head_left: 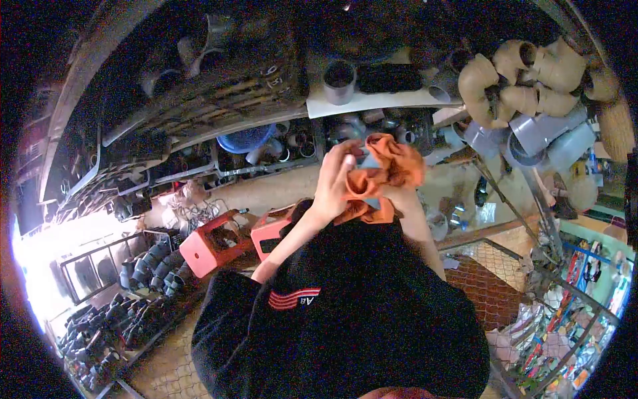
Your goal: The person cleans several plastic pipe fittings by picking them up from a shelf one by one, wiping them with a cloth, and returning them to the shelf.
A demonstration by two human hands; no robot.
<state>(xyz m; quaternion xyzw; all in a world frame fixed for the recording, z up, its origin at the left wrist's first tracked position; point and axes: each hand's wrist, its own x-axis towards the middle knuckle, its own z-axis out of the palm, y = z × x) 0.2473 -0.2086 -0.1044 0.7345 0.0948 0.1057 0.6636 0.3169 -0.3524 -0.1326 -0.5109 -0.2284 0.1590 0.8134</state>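
My left hand (330, 181) is raised in front of my chest. Its fingers curl around a grey-blue piece (370, 160) that looks like a pipe fitting, mostly covered. A crumpled orange cloth (401, 164) wraps over and around that piece, its folds hanging below both hands. My right hand (400, 198) is closed on the cloth from the other side, and the fabric hides most of its fingers. The exact shape of the piece inside cannot be made out.
Shelves ahead hold grey pipe fittings (339, 81) and a blue basin (246, 138). Tan pipe elbows (478, 86) are stacked at upper right. Red plastic stools (206, 246) stand at my left, near dark fittings piled on the floor (106, 332). Wire mesh (495, 256) lies at right.
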